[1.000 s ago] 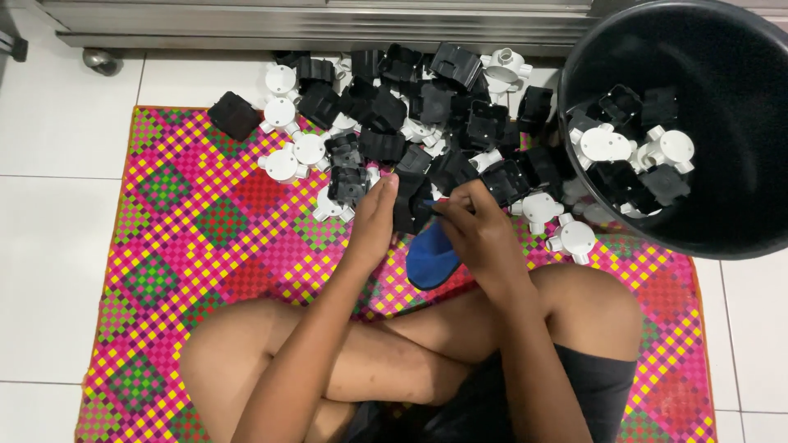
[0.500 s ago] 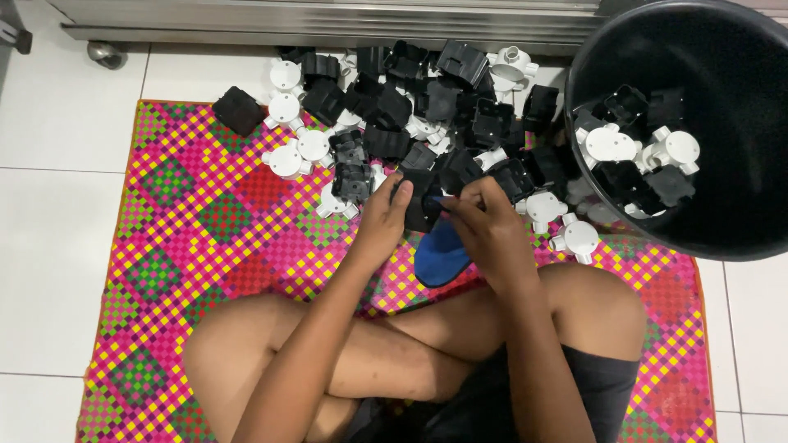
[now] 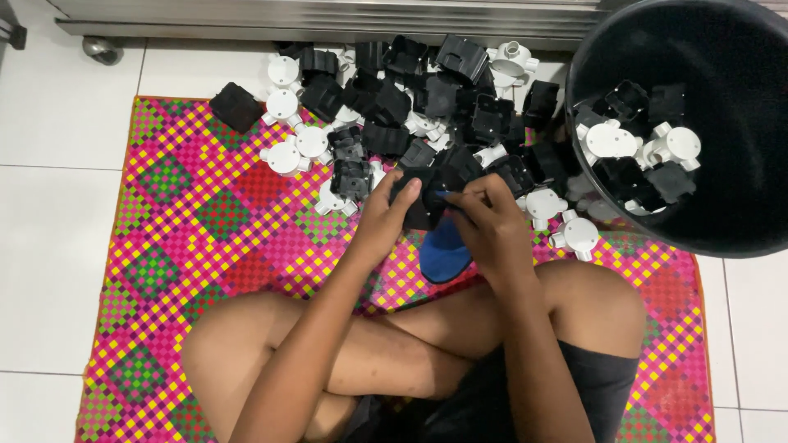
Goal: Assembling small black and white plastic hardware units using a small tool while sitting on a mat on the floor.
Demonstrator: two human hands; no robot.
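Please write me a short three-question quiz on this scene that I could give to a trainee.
1. True or false: the left hand and the right hand both hold the same black box.
2. Where does the black bucket stand? A) on the person's right, B) on the person's left, C) behind the person.
3. Fill in: the round white fittings lie on a woven ____.

Key:
1. True; both hands meet on it, above a blue object.
2. A.
3. Mat, chequered in pink, yellow and green.
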